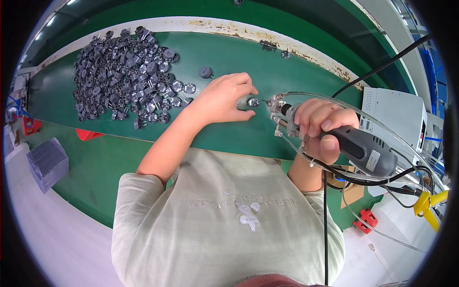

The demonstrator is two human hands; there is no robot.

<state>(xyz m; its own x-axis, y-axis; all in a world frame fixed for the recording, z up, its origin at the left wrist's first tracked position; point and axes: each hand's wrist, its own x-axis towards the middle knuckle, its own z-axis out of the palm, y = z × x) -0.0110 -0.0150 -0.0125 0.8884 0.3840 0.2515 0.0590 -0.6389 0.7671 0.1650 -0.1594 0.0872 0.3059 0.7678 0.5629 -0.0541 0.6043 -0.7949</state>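
My left hand point(228, 99) is open over the green bench, its thumb and fingers curved apart. Between their tips sits a small round dark part point(253, 102) with a shiny, clear-looking face; I see no firm grip on it. My right hand point(325, 122) wraps around a grey-and-black electric screwdriver point(366, 148). The tool lies nearly level, and its metal nose point(275, 103) with clear tubes points left, close to the small part. Beyond my left hand lies a single dark round part point(205, 72). Farther left spreads a big heap of similar pronged parts point(124, 71).
A worn white ledge point(229, 26) borders the far side of the green bench point(186, 43). At right stands a white box-shaped machine point(394, 115), with a black cable point(382, 66) crossing above it. A wrapped grey block point(48, 165) sits low on the left.
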